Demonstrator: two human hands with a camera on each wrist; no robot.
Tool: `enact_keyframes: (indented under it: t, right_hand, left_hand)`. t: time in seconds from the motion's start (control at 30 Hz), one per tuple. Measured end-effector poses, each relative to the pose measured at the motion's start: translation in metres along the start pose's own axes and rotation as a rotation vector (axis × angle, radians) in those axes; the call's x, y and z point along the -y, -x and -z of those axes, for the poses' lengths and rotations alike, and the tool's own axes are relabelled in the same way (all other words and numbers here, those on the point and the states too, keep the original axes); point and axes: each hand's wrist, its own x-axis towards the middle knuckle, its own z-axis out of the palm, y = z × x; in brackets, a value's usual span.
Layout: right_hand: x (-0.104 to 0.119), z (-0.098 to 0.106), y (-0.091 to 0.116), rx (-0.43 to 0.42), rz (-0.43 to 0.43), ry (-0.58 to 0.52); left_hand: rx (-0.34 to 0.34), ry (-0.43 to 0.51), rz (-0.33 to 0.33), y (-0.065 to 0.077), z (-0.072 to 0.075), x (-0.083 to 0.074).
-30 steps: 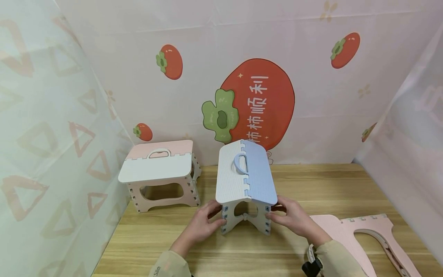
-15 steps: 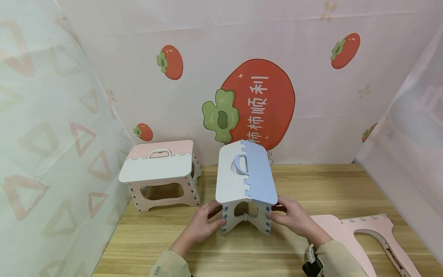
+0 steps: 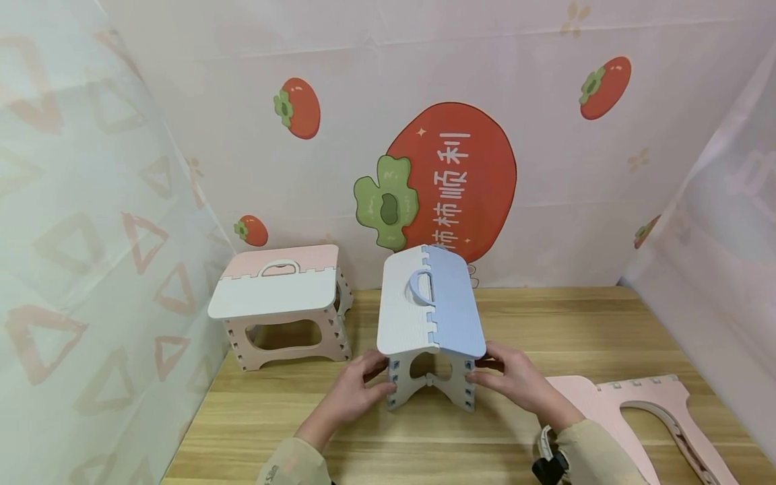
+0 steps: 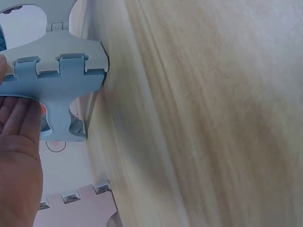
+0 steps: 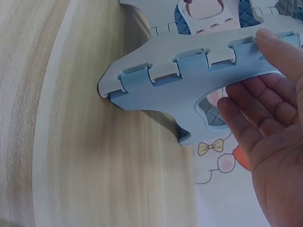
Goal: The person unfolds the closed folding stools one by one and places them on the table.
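Note:
A white and light-blue folding stool (image 3: 403, 316) stands upright on the wooden table in the head view. Its top is slightly peaked along the hinge line, with a blue carry handle (image 3: 421, 287) in the middle. My left hand (image 3: 353, 397) grips the stool's left leg panel, thumb at the front edge. On the opposite side my right hand (image 3: 515, 382) grips the other leg panel the same way. Both wrist views show fingers hooked into the opening of the blue panel, by the left hand (image 4: 19, 161) and the right hand (image 5: 274, 137).
A pink and white folding stool (image 3: 275, 293) stands at the left back, its top flat. At the right a pink folding stool (image 3: 597, 411) lies flat on the table (image 3: 545, 323), partly behind my right forearm. Printed curtains (image 3: 339, 60) enclose the back and sides.

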Motion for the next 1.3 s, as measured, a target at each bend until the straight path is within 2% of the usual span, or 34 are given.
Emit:
enact_keyframes:
  t: [0.17, 0.3, 0.5, 0.7, 0.87, 1.07, 1.17, 1.3]
  right_hand:
    - [0.001, 0.007, 0.002, -0.003, -0.014, 0.037]
    - [0.002, 0.014, 0.004, -0.046, -0.029, 0.076]
    - [0.005, 0.026, 0.003, -0.068, -0.024, 0.101]
    - [0.011, 0.038, 0.001, -0.072, -0.026, 0.148]
    - [0.018, 0.049, -0.005, -0.077, -0.002, 0.216]
    - [0.03, 0.055, -0.015, -0.057, 0.03, 0.275]
    - [0.036, 0.056, -0.021, -0.042, 0.035, 0.296]
    - [0.044, 0.056, -0.029, -0.019, 0.039, 0.308]
  left_hand:
    - [0.043, -0.017, 0.026, 0.002, 0.007, 0.001]
    - [0.061, -0.029, 0.052, 0.004, 0.016, 0.001]
    - [0.0, -0.105, 0.01, 0.006, 0.033, 0.003]
    - [-0.058, -0.176, -0.024, 0.002, 0.054, -0.004]
    - [-0.085, -0.21, -0.045, -0.004, 0.067, -0.017]
    - [-0.074, -0.272, -0.128, -0.019, 0.078, -0.036]
    - [-0.055, -0.295, -0.149, -0.028, 0.081, -0.045]
    - [0.005, -0.327, -0.156, -0.043, 0.082, -0.057]
